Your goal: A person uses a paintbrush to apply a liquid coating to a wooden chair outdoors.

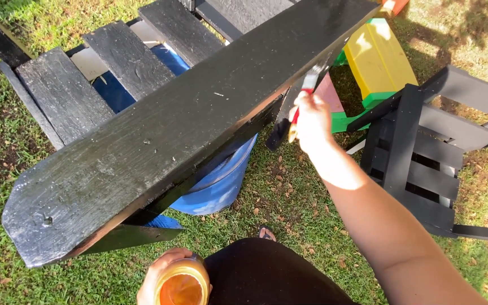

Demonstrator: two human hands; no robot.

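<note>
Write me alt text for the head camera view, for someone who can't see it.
A person's right hand holds a red-handled paintbrush against the edge of a long black-painted wooden plank, outdoors on grass. The left hand holds an orange jar near the bottom edge; a blue barrel sits under the woodwork, and a black slatted frame lies at right.

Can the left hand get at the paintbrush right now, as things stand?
Probably not. The left hand is wrapped around an orange jar low by the body, while the paintbrush is gripped in the right hand up beside the black plank.
</note>
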